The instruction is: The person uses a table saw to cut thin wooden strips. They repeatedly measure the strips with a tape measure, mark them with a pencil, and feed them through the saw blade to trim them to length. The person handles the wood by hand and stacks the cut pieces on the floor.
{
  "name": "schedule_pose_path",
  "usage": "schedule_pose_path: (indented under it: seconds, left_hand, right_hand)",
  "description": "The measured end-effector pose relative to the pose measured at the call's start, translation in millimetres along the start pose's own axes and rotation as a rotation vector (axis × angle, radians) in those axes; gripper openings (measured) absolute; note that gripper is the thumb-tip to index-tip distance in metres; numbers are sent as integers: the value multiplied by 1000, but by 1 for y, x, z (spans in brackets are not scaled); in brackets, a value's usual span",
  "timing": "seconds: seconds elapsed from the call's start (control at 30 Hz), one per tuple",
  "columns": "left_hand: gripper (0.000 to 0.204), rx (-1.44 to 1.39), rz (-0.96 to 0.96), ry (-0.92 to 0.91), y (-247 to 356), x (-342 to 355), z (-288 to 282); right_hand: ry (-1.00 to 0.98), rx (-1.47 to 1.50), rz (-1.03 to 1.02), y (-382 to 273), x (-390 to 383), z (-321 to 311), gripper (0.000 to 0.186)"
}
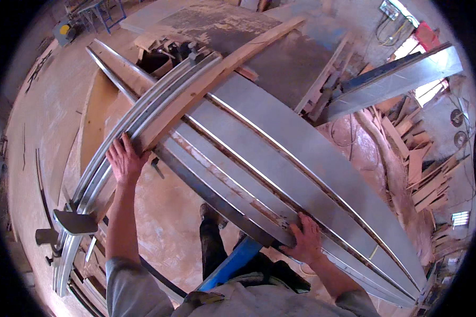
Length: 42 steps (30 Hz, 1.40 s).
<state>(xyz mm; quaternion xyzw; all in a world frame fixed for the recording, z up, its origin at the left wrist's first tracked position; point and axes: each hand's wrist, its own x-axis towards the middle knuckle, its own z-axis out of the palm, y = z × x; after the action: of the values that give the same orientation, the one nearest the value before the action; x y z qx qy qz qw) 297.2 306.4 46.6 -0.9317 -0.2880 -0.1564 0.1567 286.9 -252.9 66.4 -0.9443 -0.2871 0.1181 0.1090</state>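
A long wooden plank (pixel 217 82) lies slantwise across the far left part of a grey metal machine table (pixel 280 142), alongside a ribbed metal rail (pixel 158 92). My left hand (pixel 126 160) is on the near part of the plank, its fingers over the rail side and its thumb at the opposite edge. Part of the plank under this hand is hidden. At the table's near edge, my right hand (pixel 307 238) rests palm down with fingers spread, holding nothing. Bright strips and narrow dark slots run along the table surface.
A flat-plated metal fitting (pixel 75 222) sits on the rail's near end. A blue machine part (pixel 230 264) stands by my legs. Beyond the table, a broad metal beam (pixel 396 82) juts right, above scattered wood offcuts (pixel 428 179). Sawdust covers the floor (pixel 42 121).
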Motion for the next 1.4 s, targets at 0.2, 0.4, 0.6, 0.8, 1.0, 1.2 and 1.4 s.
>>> schedule_pose_path:
  seconds: [0.2,0.4,0.6,0.8,1.0,1.2,1.4]
  left_hand:
    - [98,12,10,43,-3,-2,3]
    - [97,16,5,28,-2,1,-3]
    - [96,15,2,21,-2,1,-1]
    - [97,30,5,65,-1,0,1]
    - [97,-4,-25,0,2,0,-5]
    - [98,16,-14,47,0,-1,2]
    - [98,13,-20,46,1,-1,0]
  right_hand:
    - [61,20,-46,6,2,5,78]
    - [29,31,-34,5,5,1,78]
    - [23,44,-30,6,8,-1,77]
    - [50,13,-33,8,10,3,73]
    - [62,39,-37,6,12,1,77]
    - [37,5,-35,12,12,5,73]
    - [66,-2,-74,14,12,7,74]
